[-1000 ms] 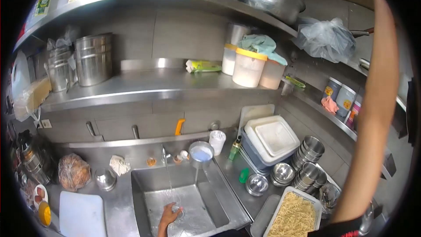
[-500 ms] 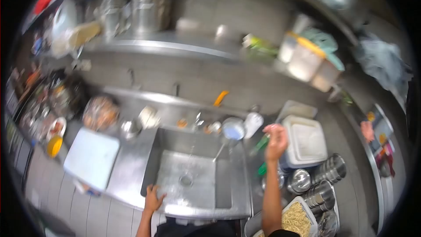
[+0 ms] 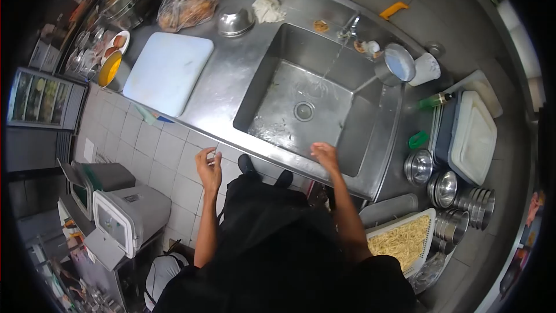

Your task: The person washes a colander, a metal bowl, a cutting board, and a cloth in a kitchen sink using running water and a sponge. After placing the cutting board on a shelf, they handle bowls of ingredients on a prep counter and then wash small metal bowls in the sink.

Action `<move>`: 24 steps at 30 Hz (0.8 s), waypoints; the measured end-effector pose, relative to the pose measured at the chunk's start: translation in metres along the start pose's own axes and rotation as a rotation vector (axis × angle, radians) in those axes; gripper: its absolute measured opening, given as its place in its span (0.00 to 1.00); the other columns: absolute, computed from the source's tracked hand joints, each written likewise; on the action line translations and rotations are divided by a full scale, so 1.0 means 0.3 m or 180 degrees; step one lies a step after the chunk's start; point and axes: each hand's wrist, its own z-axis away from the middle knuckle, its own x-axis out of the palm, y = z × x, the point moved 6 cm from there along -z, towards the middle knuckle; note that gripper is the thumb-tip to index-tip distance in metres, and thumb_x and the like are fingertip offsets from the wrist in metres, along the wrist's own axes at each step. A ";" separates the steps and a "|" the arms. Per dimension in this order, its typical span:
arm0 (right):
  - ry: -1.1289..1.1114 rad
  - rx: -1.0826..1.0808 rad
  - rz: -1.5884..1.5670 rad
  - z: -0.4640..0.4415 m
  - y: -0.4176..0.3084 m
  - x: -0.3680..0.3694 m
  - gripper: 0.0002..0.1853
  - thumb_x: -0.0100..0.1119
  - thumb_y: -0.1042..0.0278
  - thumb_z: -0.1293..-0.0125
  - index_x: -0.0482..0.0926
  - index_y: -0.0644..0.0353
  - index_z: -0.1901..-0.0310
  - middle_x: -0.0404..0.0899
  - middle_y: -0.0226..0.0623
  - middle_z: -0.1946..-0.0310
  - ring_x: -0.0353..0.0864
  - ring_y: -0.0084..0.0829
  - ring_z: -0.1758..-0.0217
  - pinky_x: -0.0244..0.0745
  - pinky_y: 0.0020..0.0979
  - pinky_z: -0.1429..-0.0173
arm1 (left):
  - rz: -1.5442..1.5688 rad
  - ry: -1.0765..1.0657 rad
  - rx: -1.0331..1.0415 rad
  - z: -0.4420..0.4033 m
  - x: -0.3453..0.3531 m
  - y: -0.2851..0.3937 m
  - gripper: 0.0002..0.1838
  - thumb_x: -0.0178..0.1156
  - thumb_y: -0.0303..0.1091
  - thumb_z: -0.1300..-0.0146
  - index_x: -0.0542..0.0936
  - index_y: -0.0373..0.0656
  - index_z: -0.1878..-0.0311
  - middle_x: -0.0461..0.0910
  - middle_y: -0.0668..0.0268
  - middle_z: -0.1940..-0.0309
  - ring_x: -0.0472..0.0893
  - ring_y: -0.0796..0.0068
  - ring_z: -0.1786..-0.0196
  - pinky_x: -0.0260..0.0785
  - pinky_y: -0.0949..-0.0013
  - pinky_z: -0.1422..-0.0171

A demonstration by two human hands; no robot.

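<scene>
The left hand (image 3: pixel 208 169), released, was loosely open beside the tabletop (image 3: pixel 223 101); the right hand (image 3: pixel 325 155), empty, curled above the near edge of the sink (image 3: pixel 278 119), fingertips indistinct. A black sleeve (image 3: pixel 379 281) partly hid the noodle basket (image 3: pixel 427 242).

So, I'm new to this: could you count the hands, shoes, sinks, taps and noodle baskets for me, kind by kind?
Hands (left hand, right hand): 2
Shoes: 2
Sink: 1
Tap: 1
Noodle basket: 1
Total: 7

I have open room down into the metal sink (image 3: pixel 273 103), beside a falling water stream (image 3: pixel 334 64). Stacked bowls (image 3: pixel 451 225) obstruct the right.
</scene>
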 end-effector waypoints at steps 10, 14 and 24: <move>0.0390 -0.0511 0.1693 -0.330 0.059 -0.121 0.09 0.62 0.70 0.43 0.80 0.60 0.60 0.83 0.36 0.68 0.83 0.29 0.64 0.76 0.28 0.59 | 0.0304 0.0004 0.0854 -0.428 0.138 0.056 0.07 0.63 0.32 0.41 0.81 0.43 0.59 0.75 0.58 0.53 0.77 0.62 0.52 0.69 0.63 0.48; 0.0216 0.0275 0.2047 -0.491 0.253 -0.049 0.09 0.60 0.70 0.44 0.80 0.59 0.60 0.83 0.41 0.64 0.83 0.36 0.59 0.76 0.33 0.55 | -0.0369 -0.0306 0.1468 -0.647 0.319 0.151 0.11 0.62 0.35 0.40 0.80 0.44 0.55 0.71 0.50 0.47 0.73 0.51 0.47 0.66 0.56 0.42; 0.2705 -0.1188 -0.0437 -0.962 -0.089 -0.278 0.16 0.55 0.55 0.32 0.78 0.60 0.66 0.76 0.31 0.77 0.77 0.26 0.70 0.72 0.30 0.64 | -0.1510 -0.0754 0.1959 -0.727 0.505 0.112 0.17 0.57 0.36 0.38 0.75 0.45 0.46 0.70 0.57 0.43 0.68 0.54 0.37 0.54 0.47 0.30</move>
